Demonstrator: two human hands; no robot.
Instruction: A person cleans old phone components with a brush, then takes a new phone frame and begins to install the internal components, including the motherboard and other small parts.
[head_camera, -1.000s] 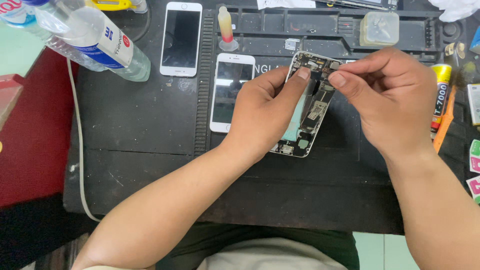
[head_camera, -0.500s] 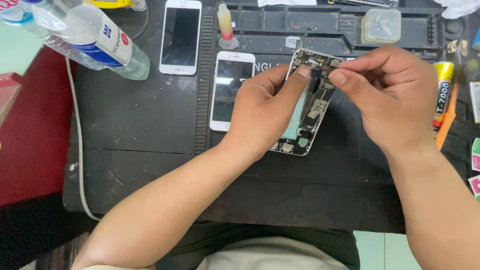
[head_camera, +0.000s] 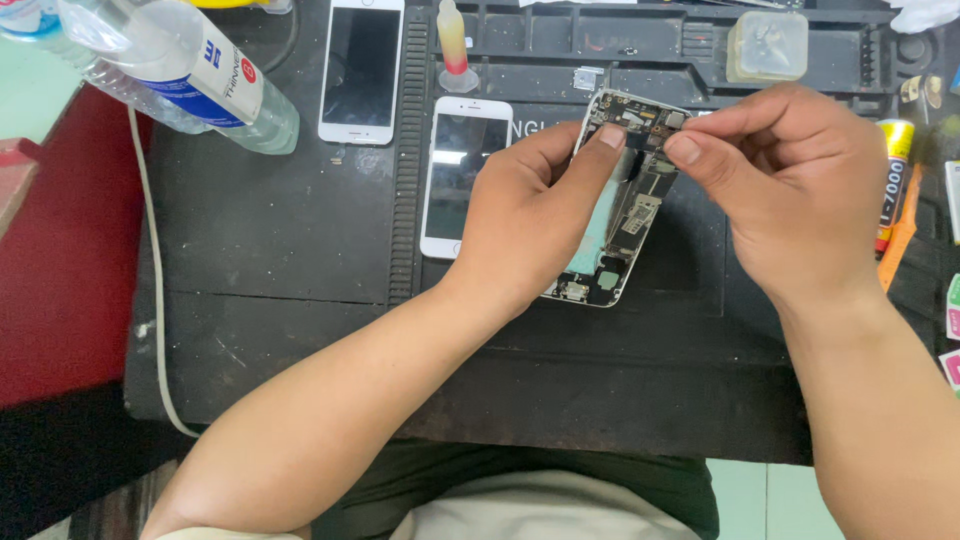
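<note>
An opened phone body with its circuit boards showing is tilted above the black work mat. My left hand grips its left edge, with the thumb pressed near the top. My right hand pinches at the upper inner parts of the phone with thumb and forefinger. What lies between those fingertips is too small to tell.
Two white phones lie screen up on the mat, one at the back and one beside my left hand. A clear plastic bottle lies at the back left. A small dropper bottle, a clear box and a glue tube stand around.
</note>
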